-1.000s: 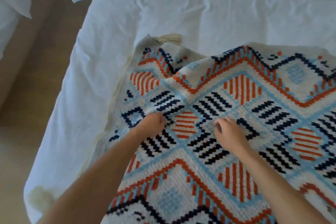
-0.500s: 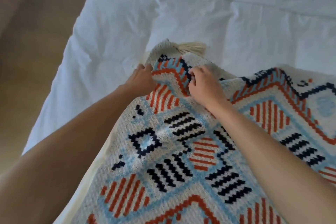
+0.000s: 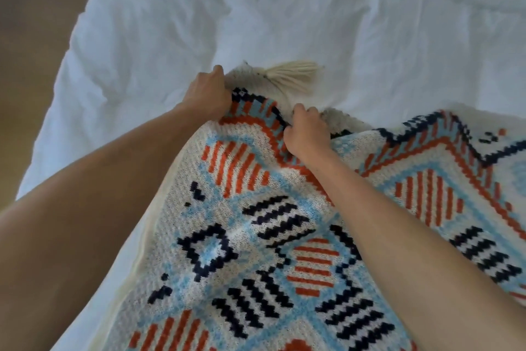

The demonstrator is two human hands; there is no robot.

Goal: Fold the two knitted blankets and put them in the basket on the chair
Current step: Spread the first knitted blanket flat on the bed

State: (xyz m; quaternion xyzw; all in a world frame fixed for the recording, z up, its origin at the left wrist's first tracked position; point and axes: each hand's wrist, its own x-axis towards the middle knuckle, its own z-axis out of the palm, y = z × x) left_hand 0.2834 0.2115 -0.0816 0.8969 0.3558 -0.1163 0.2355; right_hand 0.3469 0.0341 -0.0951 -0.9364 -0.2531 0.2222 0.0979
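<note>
A knitted blanket (image 3: 256,251) with orange, navy and light-blue patterns on cream lies spread on a white bed. Its far corner carries a cream tassel (image 3: 290,74). My left hand (image 3: 206,93) grips the blanket's edge just left of that corner, fingers curled round the fabric. My right hand (image 3: 306,131) grips the far edge a little to the right, bunching the knit under its fingers. Only one blanket is in view; no basket or chair shows.
The white duvet (image 3: 284,9) covers the bed beyond and to the left of the blanket, creased all over. Brown floor (image 3: 31,37) runs along the bed's left side.
Both hands moved from the blanket's middle up to its far corner by the tassel and took hold of the edge. The view has tilted closer to that corner.
</note>
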